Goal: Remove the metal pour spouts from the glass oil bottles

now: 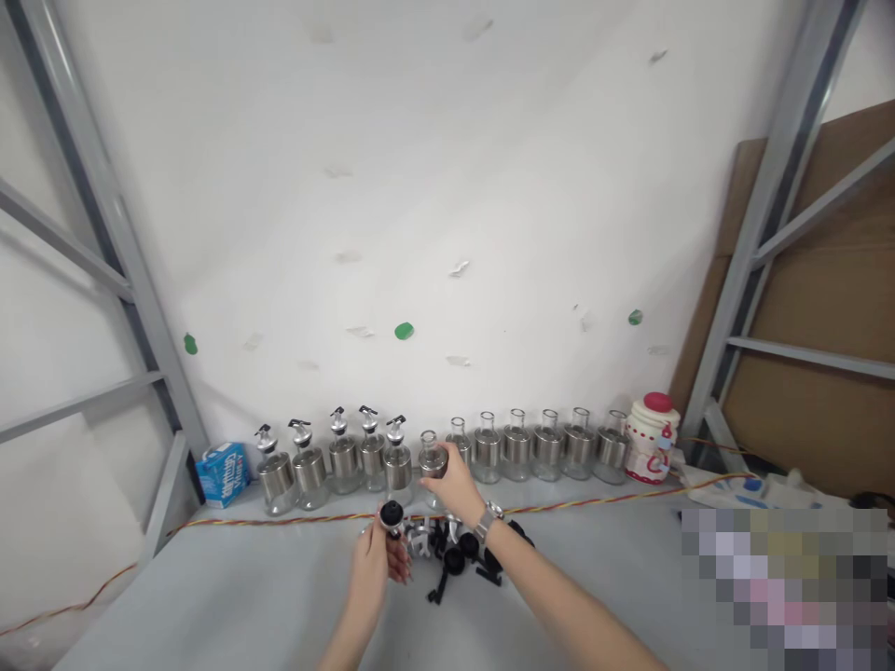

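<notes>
My right hand (454, 485) is closed around the metal-banded middle of an open-necked glass bottle (429, 438), which stands upright in the row by the wall. My left hand (378, 554) grips a pourer stopper (392, 514), its black end facing up, in front of the bottles. Just right of that hand lies a pile of loose black and silver pourer parts (454, 560), partly covered by my right wrist. To the left, several bottles (345, 457) carry silver pourers with black levers. Several bottles (517, 445) on the right have bare necks.
A blue box (222, 475) sits at the row's left end, and a cream jar with a red lid (653, 438) at its right. A twisted red-yellow cord (580, 501) crosses the grey table (230, 596). Metal frame posts (150, 308) flank both sides.
</notes>
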`<control>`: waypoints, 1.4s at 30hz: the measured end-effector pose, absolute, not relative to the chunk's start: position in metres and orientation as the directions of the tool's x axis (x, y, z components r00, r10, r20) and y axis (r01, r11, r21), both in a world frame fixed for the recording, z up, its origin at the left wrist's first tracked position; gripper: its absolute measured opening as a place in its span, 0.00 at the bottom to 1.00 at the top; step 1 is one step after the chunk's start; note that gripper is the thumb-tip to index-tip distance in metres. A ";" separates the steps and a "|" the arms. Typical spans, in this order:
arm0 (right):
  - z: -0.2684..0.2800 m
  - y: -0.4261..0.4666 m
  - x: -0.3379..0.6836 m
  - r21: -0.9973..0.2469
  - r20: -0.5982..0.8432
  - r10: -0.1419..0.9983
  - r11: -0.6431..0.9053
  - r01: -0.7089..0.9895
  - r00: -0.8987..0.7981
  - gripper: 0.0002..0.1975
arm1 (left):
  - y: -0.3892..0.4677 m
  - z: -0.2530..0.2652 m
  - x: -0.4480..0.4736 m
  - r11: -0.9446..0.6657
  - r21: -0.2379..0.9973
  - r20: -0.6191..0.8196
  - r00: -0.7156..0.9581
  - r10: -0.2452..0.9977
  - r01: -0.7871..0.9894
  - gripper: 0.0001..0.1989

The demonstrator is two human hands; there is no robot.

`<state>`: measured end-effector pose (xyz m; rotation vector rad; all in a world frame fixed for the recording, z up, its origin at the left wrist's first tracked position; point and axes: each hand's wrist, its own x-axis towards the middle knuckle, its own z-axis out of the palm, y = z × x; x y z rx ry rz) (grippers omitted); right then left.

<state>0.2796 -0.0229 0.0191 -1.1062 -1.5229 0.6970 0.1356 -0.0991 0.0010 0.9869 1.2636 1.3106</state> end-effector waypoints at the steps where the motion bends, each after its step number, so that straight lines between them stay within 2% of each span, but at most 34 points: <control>1: 0.015 -0.018 0.277 -0.875 0.410 0.912 0.387 0.291 0.022 0.27 | -0.099 0.001 0.136 0.074 0.990 -0.091 -0.141 0.986 -0.119 0.28; 9: 0.003 -0.001 0.270 -0.838 0.459 0.886 0.404 0.367 0.073 0.26 | -0.103 0.002 0.140 0.051 0.999 -0.049 -0.167 0.985 0.004 0.28; 12: 0.008 -0.018 0.271 -0.808 0.505 0.859 0.434 0.398 0.089 0.24 | -0.105 -0.002 0.140 -0.007 0.987 0.038 -0.191 0.981 0.163 0.26; 14: 0.012 -0.041 0.273 -0.786 0.537 0.837 0.453 0.420 0.102 0.20 | -0.106 -0.007 0.138 -0.052 0.943 0.124 -0.204 0.971 0.330 0.25; 17: 0.012 -0.083 0.278 -0.751 0.530 0.847 0.450 0.482 0.035 0.11 | -0.111 -0.010 0.137 -0.158 0.750 0.305 -0.123 0.944 0.642 0.22; 20: 0.004 -0.116 0.282 -0.749 0.370 0.923 0.366 0.553 -0.110 0.18 | -0.118 -0.008 0.140 -0.266 0.476 0.384 0.074 0.920 0.838 0.17; 22: -0.002 -0.127 0.283 -0.777 0.269 0.955 0.291 0.558 -0.123 0.21 | -0.122 -0.008 0.144 -0.320 0.394 0.373 0.169 0.912 0.862 0.15; 23: -0.004 -0.130 0.283 -0.802 0.236 0.965 0.262 0.537 -0.118 0.22 | -0.123 -0.008 0.147 -0.340 0.396 0.370 0.191 0.909 0.853 0.15; 25: -0.005 -0.131 0.283 -0.866 0.203 0.974 0.225 0.447 -0.097 0.23 | -0.123 -0.010 0.151 -0.354 0.476 0.355 0.193 0.915 0.805 0.16; 28: -0.003 -0.125 0.282 -0.965 0.146 0.989 0.150 0.216 -0.031 0.23 | -0.124 -0.010 0.157 -0.301 0.710 0.278 0.138 0.950 0.636 0.20; 30: -0.002 -0.120 0.284 -0.999 -0.034 0.999 -0.034 0.012 0.020 0.24 | -0.126 -0.007 0.159 -0.272 0.804 0.236 0.135 0.962 0.529 0.21; 31: -0.003 -0.117 0.285 -0.984 -0.155 0.988 -0.153 -0.096 0.011 0.25 | -0.128 -0.005 0.159 -0.283 0.810 0.237 0.154 0.959 0.514 0.20; 33: -0.004 -0.113 0.289 -0.904 -0.344 0.937 -0.347 -0.250 -0.060 0.26 | -0.130 -0.001 0.159 -0.346 0.754 0.269 0.218 0.938 0.559 0.16; 34: -0.005 -0.112 0.290 -0.871 -0.384 0.918 -0.397 -0.289 -0.102 0.27 | -0.131 0.000 0.158 -0.383 0.705 0.291 0.249 0.924 0.597 0.15; 39: -0.006 -0.113 0.292 -0.855 -0.377 0.910 -0.413 -0.313 -0.171 0.24 | -0.127 -0.009 0.154 -0.525 0.487 0.422 0.339 0.841 0.698 0.13; 42: -0.005 -0.114 0.289 -0.868 -0.361 0.920 -0.392 -0.304 -0.155 0.23 | -0.126 -0.015 0.153 -0.580 0.406 0.495 0.363 0.789 0.706 0.12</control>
